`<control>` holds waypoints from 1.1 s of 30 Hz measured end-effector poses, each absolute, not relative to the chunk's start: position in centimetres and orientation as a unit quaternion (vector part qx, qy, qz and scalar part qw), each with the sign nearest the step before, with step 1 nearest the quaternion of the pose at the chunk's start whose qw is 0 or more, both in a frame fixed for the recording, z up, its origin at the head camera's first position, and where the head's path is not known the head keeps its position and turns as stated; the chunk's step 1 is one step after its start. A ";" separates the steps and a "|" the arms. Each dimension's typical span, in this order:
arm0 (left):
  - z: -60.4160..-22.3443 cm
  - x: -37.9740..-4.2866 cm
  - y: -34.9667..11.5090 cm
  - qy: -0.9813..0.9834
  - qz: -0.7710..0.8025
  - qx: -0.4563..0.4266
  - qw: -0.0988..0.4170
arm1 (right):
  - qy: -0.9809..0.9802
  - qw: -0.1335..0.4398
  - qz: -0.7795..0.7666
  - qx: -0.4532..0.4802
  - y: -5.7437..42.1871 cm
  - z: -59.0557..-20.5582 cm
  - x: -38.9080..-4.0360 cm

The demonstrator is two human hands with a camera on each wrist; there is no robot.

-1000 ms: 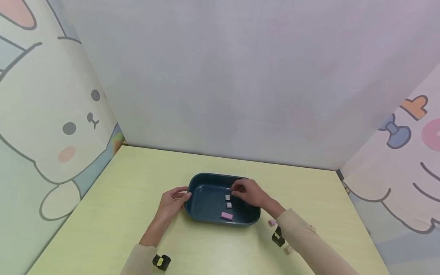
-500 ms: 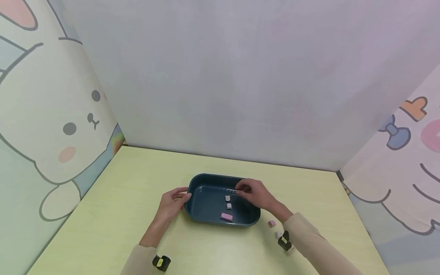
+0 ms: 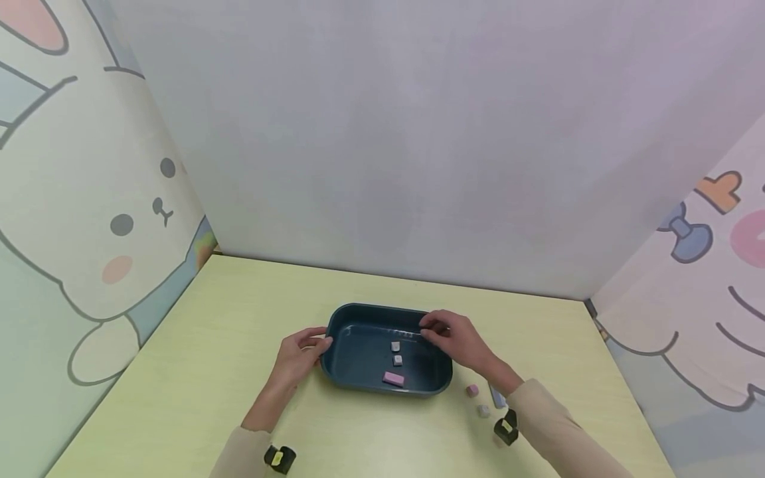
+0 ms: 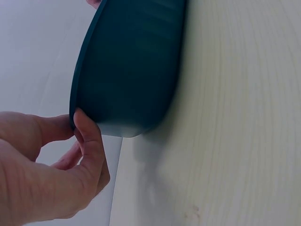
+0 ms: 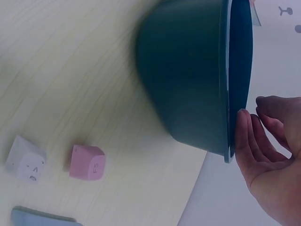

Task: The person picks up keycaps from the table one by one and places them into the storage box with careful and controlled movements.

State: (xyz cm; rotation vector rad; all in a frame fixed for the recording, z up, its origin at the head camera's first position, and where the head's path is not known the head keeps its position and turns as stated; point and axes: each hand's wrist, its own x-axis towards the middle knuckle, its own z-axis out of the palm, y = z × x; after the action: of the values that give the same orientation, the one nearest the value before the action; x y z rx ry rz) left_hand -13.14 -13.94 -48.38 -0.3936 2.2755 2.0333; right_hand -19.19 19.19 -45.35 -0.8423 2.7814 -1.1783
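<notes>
A deep teal basin (image 3: 358,362), oblong with rounded corners, stands upright on the table (image 3: 263,299); the left hand (image 3: 301,350) pinches its left rim, and the right hand (image 3: 457,335) is at its right end, fingers loosely bent over the rim; inside, right of the middle, lie a whitish keycap (image 3: 396,346), a second whitish keycap (image 3: 397,360) just nearer and a long pink keycap (image 3: 394,379) by the near wall, all apart; outside, right of the basin, lie a small pink keycap (image 5: 88,162), a marked white keycap (image 5: 26,160) and a long blue-grey piece (image 3: 498,396).
</notes>
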 end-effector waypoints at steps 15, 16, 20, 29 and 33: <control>-48.4 -13.1 -13.9 0.742 0.658 -0.130 0.029 | 0.884 -0.024 -0.398 -0.245 20.9 -45.5 -18.7; -48.3 -13.1 -13.9 0.741 0.658 -0.131 0.029 | 0.884 -0.025 -0.398 -0.245 21.0 -45.5 -18.7; -48.4 -13.2 -13.9 0.742 0.657 -0.131 0.031 | 0.883 -0.026 -0.401 -0.241 21.5 -45.4 -18.4; -48.4 -13.2 -13.9 0.740 0.659 -0.129 0.030 | 0.880 -0.035 -0.412 -0.234 22.9 -45.3 -17.7; -48.5 -13.2 -13.9 0.742 0.657 -0.129 0.030 | 0.883 -0.033 -0.411 -0.225 23.6 -45.4 -17.4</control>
State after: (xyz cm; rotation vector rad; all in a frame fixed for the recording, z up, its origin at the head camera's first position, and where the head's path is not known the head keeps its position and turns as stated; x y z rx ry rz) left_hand -13.22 -13.91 -48.48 -0.3987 2.2888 2.0258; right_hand -17.42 23.61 -45.38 -0.7224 2.8337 -1.3190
